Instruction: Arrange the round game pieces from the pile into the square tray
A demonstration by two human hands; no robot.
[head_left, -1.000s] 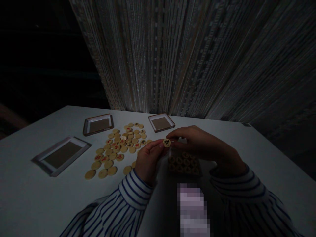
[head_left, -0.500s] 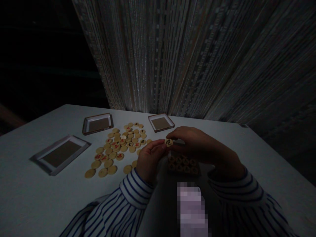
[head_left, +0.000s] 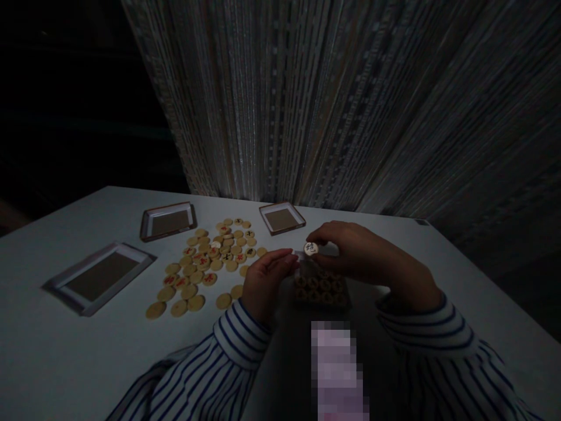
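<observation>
My right hand (head_left: pixel 346 248) pinches a round Chinese chess piece (head_left: pixel 311 249) between thumb and fingertips. Its face shows a dark character and is tilted toward me. Below it, a small box (head_left: pixel 323 301) lies in shadow with rows of similar pieces inside. My left hand (head_left: pixel 268 279) is held at the box's left side, its fingers stretched loosely toward a pale edge near the box's back corner. I see nothing held in it, and contact with that edge is unclear. Left of this hand, many loose pieces (head_left: pixel 197 276) are spread out, some face down, others with red or black characters.
Three shallow tray-like box parts rest on the white table (head_left: pixel 109 351): a large one (head_left: pixel 103 275) at left, one (head_left: pixel 169 222) behind it, and one (head_left: pixel 281 218) at the back. A striped curtain (head_left: pixel 272 105) hangs behind. A pixelated patch covers the front centre.
The chess piece has moved slightly right, away from my left fingertips, and now sits in my right hand alone with its face turned more fully toward me. The view has shifted a little.
</observation>
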